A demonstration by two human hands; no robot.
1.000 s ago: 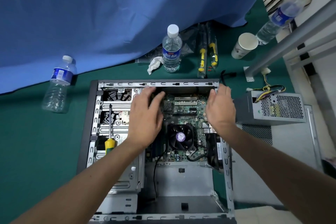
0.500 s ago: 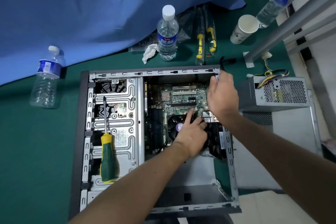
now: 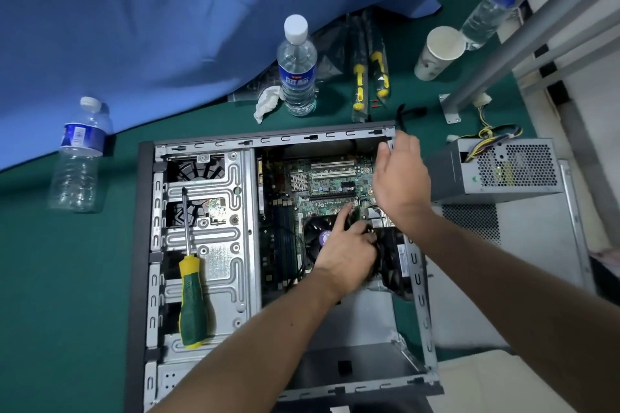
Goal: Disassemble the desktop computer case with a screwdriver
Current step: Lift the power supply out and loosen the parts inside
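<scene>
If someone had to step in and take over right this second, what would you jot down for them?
Left hand: inside the case, fingers curled at the fan, index finger out on the motherboard; what it grips is hidden.
Right hand: open, at the case's far right corner.
Screwdriver: idle on the drive cage.
Done: side panel off, power supply out, beside the case.
Left: fan, motherboard, drive cage.

A second ago the person's left hand [image 3: 345, 253] lay flat over the silver metal drive cage [image 3: 204, 228] of the open grey desktop computer case [image 3: 142, 245]. It has since crossed to the black round cooler fan [image 3: 317, 238] on the green motherboard [image 3: 322, 184], index finger out, other fingers curled at its right edge. The right hand [image 3: 401, 183] has shifted slightly, fingers at the case's far right corner.
</scene>
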